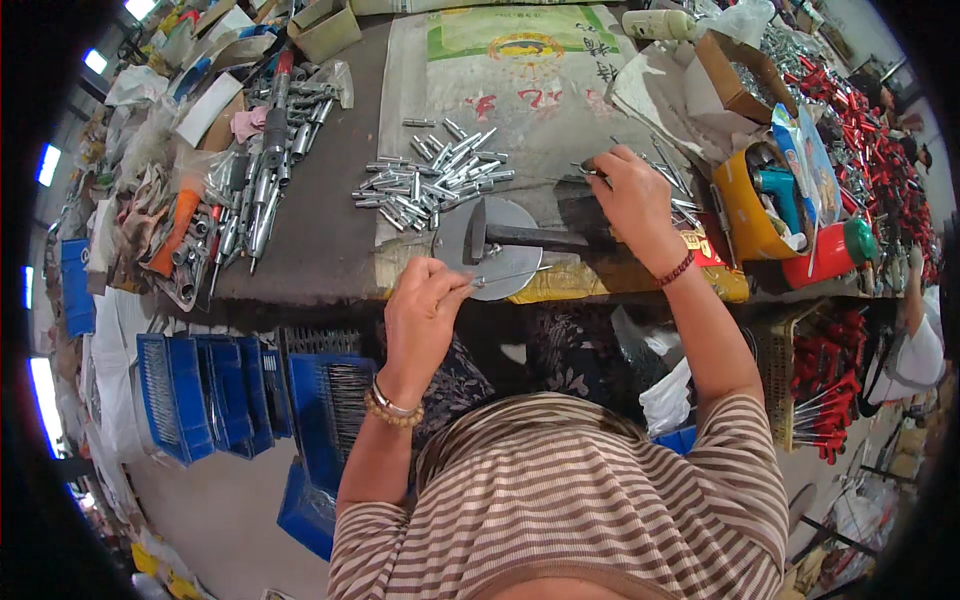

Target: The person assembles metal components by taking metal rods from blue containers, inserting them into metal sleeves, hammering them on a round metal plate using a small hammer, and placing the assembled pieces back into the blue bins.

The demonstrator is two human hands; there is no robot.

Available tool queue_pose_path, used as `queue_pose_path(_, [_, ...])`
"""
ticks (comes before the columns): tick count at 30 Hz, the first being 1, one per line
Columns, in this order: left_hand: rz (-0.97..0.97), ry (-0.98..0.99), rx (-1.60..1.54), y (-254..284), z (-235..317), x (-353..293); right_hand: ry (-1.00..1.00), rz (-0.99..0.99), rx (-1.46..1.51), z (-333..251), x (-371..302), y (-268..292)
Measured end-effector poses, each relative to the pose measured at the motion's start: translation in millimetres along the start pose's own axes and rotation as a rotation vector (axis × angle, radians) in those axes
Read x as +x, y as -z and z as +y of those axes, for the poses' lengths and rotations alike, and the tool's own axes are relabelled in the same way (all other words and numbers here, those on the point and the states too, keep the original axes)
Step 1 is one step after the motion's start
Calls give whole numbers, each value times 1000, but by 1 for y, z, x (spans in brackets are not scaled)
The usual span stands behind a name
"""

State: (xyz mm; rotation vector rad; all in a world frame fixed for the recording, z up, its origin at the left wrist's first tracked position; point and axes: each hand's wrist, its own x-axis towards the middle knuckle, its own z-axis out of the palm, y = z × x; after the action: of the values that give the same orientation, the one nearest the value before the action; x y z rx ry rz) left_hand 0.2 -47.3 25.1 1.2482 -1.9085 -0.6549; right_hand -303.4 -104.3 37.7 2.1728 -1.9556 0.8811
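Observation:
My left hand [422, 315] is closed at the table's front edge, its fingertips pinching a thin pointed metal rod [515, 275]. That rod reaches right, over the near part of a round grey metal plate [512, 262]. A hammer [540, 237] lies across the plate, its dark head on the plate and its handle toward the right. Beyond the plate is a loose pile of short silvery metal cylinders [425, 180]. My right hand [635, 205] is closed above the table right of the pile, with a small metallic piece [582, 167] at its fingertips. Its exact kind is too small to tell.
Metal tools and sockets [270, 150] crowd the table's left side. At right stand a yellow container [745, 215], a red bottle with a green cap [825, 252] and a cardboard box [740, 80]. Long thin metal pieces [670, 165] lie beside my right hand. Blue bins [310, 405] stand below left.

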Motion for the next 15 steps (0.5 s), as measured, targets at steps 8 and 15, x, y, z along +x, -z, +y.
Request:
queue_pose_path(8, [16,-37,-6,-4,-6,-1,70,-100,-173,18,29,-34])
queue_pose_path(15, [23,-92,60,-4,-6,-1,76,-146,107,-33,14,-2])
